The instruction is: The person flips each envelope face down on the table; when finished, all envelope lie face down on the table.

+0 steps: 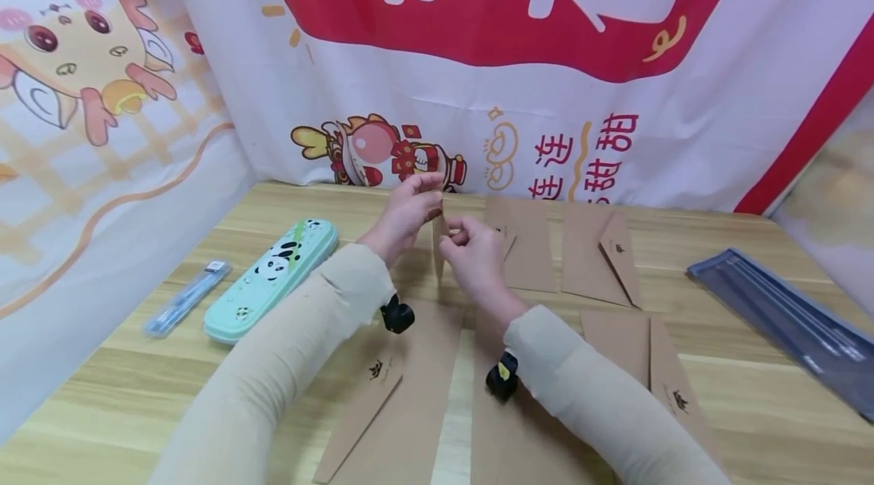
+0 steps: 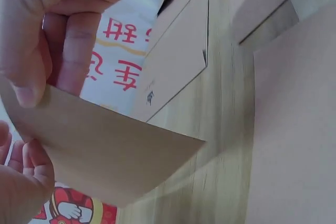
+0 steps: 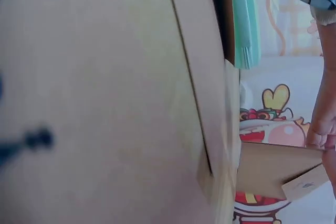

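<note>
Held on edge above the table is a brown paper envelope (image 1: 438, 246), seen nearly side-on in the head view. My left hand (image 1: 404, 215) pinches it at the top, thumb on one face and fingers behind, as the left wrist view shows. On its near side, my right hand (image 1: 478, 253) pinches the edge with curled fingers. The envelope (image 2: 115, 145) bows slightly in the left wrist view. Its pointed flap (image 3: 305, 183), with a small dark print, appears in the right wrist view.
Several more brown envelopes lie flat, including one at front left (image 1: 423, 394) and one at back right (image 1: 587, 250). A mint panda pencil case (image 1: 273, 272) and a slim clear packet (image 1: 187, 299) lie left. A dark blue see-through pouch (image 1: 785, 325) lies right. Printed cloth (image 1: 444, 83) hangs behind.
</note>
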{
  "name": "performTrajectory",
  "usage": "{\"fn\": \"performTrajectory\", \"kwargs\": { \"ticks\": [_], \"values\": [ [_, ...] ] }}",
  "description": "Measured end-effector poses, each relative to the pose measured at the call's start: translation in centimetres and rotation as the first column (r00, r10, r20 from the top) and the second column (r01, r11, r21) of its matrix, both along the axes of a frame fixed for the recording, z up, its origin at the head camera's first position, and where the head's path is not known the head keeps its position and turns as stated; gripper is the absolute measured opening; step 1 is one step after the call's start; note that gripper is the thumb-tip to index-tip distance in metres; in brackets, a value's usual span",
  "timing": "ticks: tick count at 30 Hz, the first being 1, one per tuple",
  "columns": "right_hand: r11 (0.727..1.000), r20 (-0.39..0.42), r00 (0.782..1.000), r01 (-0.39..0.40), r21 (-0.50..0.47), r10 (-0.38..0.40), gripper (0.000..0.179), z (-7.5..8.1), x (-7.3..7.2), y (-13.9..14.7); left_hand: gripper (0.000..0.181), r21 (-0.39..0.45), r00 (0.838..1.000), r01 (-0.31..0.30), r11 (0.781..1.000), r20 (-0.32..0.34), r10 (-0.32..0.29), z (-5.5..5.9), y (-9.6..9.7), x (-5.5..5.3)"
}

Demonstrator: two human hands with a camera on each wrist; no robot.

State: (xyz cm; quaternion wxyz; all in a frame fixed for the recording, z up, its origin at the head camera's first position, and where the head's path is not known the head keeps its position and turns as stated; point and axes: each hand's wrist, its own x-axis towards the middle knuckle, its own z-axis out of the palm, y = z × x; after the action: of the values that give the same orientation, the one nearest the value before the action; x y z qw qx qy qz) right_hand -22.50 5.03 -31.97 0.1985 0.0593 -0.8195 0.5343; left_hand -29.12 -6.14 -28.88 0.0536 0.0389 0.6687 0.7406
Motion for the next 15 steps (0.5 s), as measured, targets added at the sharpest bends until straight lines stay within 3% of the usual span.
{"fn": "performTrajectory", "kwargs": {
  "ticks": [6, 10, 12, 15],
  "values": [
    [0.979, -0.042, 0.987, 0.148, -0.140, -0.155, 0.016, 0.3, -0.4, 0.8, 0.044, 0.019, 1.000, 0.014, 1.000, -0.013, -0.014, -0.5, -0.3, 0.6],
    [0.931, 0.029, 0.988, 0.152, -0.331, -0.151, 0.020, 0.3, -0.7, 1.2, 0.042, -0.038, 0.995, -0.061, 0.997, -0.082, 0.057, -1.6, -1.3, 1.3],
    [0.871, 0.059, 0.992, 0.127, -0.474, -0.112, 0.021, 0.2, -1.0, 1.5, 0.041, -0.060, 0.986, -0.126, 0.990, -0.121, 0.118, -2.1, -1.8, 1.7],
    [0.737, 0.071, 0.996, 0.085, -0.671, -0.049, 0.021, 0.1, -1.5, 1.7, 0.041, -0.025, 0.968, -0.210, 0.977, -0.146, 0.204, -2.7, -2.5, 2.1]
  ]
}}
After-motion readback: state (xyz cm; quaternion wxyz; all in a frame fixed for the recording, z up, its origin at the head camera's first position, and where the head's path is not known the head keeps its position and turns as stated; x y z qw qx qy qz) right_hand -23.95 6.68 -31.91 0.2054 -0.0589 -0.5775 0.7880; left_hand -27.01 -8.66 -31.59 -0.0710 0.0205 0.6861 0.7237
